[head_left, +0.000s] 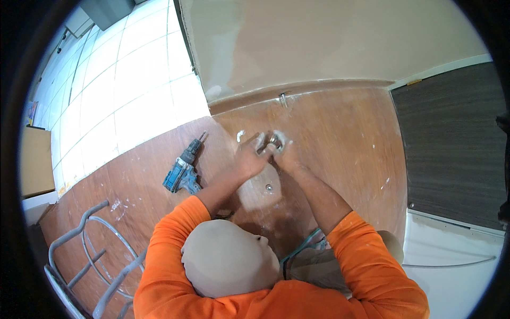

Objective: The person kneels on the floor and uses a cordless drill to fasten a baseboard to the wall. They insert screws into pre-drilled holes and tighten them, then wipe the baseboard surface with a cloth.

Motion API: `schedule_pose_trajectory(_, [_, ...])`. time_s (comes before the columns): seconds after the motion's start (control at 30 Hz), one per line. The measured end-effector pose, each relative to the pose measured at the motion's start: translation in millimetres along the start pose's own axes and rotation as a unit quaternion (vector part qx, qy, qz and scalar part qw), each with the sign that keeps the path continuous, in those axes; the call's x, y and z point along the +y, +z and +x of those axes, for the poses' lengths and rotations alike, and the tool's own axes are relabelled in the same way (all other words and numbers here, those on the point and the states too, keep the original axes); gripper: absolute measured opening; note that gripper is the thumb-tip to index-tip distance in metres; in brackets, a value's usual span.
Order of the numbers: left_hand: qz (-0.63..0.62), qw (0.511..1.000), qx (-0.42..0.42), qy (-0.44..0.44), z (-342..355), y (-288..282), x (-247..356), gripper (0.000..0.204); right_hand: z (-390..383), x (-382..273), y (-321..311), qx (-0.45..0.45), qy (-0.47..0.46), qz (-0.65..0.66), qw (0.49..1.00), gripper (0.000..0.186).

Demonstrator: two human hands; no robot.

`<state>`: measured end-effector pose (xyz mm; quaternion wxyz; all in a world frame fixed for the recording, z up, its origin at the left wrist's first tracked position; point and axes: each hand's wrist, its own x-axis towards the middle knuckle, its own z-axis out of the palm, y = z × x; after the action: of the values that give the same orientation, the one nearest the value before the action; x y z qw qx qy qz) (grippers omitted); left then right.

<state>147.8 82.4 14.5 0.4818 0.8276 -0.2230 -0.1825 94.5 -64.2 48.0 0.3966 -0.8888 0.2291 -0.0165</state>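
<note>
My left hand (pixel 253 157) and my right hand (pixel 287 155) meet in front of me above the wooden floor. Their fingers are closed around a small, shiny, round metal piece (pixel 274 141), whose exact kind I cannot make out. White dust or paste coats the fingertips. To the left of my left forearm, a blue and black cordless drill (pixel 183 171) lies on its side with a bit in its chuck. Just below my hands, a small round metal fitting (pixel 269 187) rests on the floor.
A plastered wall (pixel 319 42) rises ahead, and a thin metal rod (pixel 283 100) sticks out near its base. Dark door panel (pixel 451 138) stands right; white tiles (pixel 133 69) extend left. A metal-legged stool (pixel 85 234) is at lower left, a cardboard box (pixel 36 162) beyond it.
</note>
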Motion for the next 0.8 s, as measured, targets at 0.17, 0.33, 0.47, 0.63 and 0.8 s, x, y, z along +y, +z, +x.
schedule_pose_trajectory(0.17, [0.178,0.917,-0.173,0.313,-48.6,2.5,9.8,0.054,40.7,6.4,-24.7,0.074,0.173,0.149,0.971,0.04])
schedule_pose_trajectory(0.33, [0.289,0.819,-0.284,0.405,-54.8,13.2,-9.5,0.045,81.3,40.0,-19.2,0.096,0.203,0.2,0.954,0.044])
schedule_pose_trajectory(0.47, [0.301,0.862,-0.254,0.32,-34.0,15.0,-20.0,0.043,111.3,65.2,3.1,0.136,0.195,0.191,0.952,0.026])
schedule_pose_trajectory(0.63, [0.298,0.873,-0.239,0.303,-10.9,6.6,-23.8,0.043,128.6,76.8,15.7,0.127,0.162,0.262,0.943,0.024])
schedule_pose_trajectory(0.8, [0.261,0.884,-0.212,0.325,-5.8,1.6,-30.9,0.043,156.6,85.5,9.3,0.046,0.156,0.038,0.986,0.024])
